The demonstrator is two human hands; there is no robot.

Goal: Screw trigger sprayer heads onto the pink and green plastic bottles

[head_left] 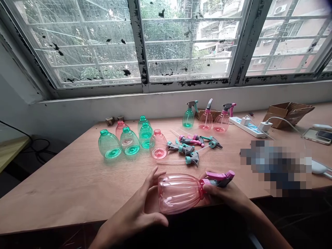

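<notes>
**Pink spray bottle held sideways between both hands**

At the lower middle of the frame, the pink spray bottle (180, 193) lies on its side just above the near edge of the surface (77, 180). Its long axis runs left to right, base toward the left, trigger head (220, 177) pointing right. The left hand (140, 211) cups the wide base, fingers wrapped round the body, likely to steady it. The right hand (223, 195) grips the neck at the collar, as one would to turn the head on the thread. Higher up, left of centre, stand the empty bottles (129, 140), headless; loose trigger heads (192, 147) lie at centre, three finished sprayers (207, 119) behind them.
</notes>
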